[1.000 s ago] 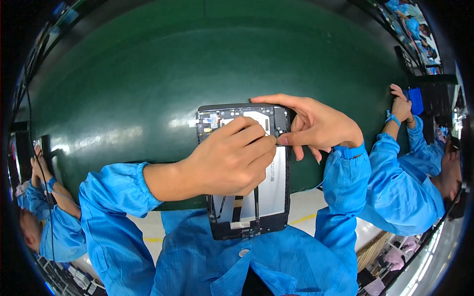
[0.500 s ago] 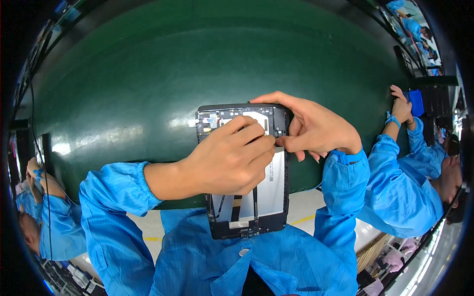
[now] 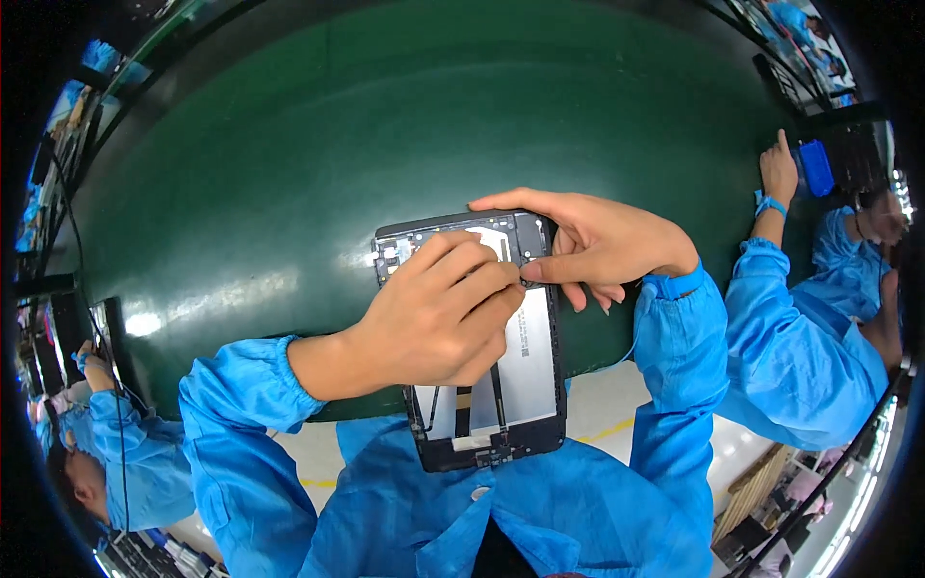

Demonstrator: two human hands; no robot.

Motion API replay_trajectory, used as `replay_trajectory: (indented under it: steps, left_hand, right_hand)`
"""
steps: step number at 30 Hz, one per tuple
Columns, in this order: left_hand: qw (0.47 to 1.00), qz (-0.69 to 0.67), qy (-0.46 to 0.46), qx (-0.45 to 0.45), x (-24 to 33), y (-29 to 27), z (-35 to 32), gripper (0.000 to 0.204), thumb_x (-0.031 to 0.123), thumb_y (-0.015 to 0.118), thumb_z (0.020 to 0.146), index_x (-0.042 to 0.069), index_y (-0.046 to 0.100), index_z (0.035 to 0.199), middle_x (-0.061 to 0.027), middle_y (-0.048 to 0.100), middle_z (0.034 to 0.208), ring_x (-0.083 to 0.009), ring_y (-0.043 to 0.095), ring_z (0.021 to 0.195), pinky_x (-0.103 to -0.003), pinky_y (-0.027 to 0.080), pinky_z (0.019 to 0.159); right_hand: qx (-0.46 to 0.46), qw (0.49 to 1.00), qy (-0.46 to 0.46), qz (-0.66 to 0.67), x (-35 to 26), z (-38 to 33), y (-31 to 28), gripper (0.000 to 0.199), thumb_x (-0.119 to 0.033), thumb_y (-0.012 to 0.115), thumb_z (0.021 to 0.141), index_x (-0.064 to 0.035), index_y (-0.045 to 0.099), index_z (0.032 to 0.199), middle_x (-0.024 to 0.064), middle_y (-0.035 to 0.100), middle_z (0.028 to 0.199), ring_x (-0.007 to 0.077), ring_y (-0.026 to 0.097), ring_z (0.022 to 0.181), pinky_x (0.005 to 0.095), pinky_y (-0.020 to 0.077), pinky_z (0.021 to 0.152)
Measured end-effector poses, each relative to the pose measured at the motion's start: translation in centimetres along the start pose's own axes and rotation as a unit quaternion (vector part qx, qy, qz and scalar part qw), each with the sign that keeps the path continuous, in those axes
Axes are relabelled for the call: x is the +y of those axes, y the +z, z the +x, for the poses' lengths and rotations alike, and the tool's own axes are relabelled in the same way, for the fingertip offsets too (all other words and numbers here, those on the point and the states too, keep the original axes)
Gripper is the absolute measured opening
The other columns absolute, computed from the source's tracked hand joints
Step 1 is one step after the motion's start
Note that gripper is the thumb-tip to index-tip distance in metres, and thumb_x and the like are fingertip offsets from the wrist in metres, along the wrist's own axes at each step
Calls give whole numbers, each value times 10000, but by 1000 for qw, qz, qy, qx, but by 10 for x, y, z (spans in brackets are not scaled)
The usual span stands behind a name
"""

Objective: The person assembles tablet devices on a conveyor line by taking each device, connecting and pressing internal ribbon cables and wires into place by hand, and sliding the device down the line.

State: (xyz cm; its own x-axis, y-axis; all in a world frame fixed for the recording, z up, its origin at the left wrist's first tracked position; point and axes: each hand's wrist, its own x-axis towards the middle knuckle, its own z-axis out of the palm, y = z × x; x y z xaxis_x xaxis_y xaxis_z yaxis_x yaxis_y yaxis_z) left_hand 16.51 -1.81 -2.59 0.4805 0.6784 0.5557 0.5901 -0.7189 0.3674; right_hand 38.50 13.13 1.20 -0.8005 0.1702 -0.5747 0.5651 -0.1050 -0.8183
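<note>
An opened tablet [image 3: 533,380] with a black frame, a silver inner plate and bared circuit parts slants over the table's near edge, its lower end close to my body. My right hand [image 3: 621,241] grips its upper right corner, index finger along the far edge and thumb pressed on the inner parts. Curled over the tablet's upper half is my left hand [image 3: 438,318], closed, its fingertips meeting near my right thumb. Whatever those fingers pinch is hidden beneath them. Dark ribbon cables [image 3: 498,400] run down the lower half of the plate.
A green table [image 3: 462,106] spreads beyond the tablet. At the right, a co-worker's hand [image 3: 779,173] rests near a blue tray [image 3: 816,168]. Another person in a blue sleeve [image 3: 145,462] sits at the left, beside a hanging black cable [image 3: 120,433].
The tablet's upper end and both my hands have shifted slightly left in the picture; the grip looks the same. The co-worker's hands at the right have moved, one finger now stretched out.
</note>
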Motion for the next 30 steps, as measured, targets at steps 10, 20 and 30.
replay_trajectory:
  steps: [10,20,30]
  left_hand:
    - [994,-47,28,94,-13,-20,-16,288,119,723,709,60,805,978,-79,763,1022,-295,703,965,-499,584,939]
    - [957,113,262,44,-1,-73,-110,166,130,695,859,2,796,891,-105,732,893,-231,699,850,-422,644,876]
    - [948,34,317,12,-6,-63,-106,246,179,742,803,-50,796,873,-137,723,853,-264,689,837,-443,593,804]
  right_hand:
    - [25,999,22,3,-11,2,6,784,-23,673,1056,-134,342,1758,48,678,639,85,625,454,228,488,399]
    - [289,898,-289,-165,-1,27,36,342,-63,706,980,-88,763,1316,9,646,721,74,519,599,258,374,565]
    - [109,829,-405,-371,-24,52,104,237,-135,845,762,-115,722,963,85,612,1204,357,550,1235,516,413,1041]
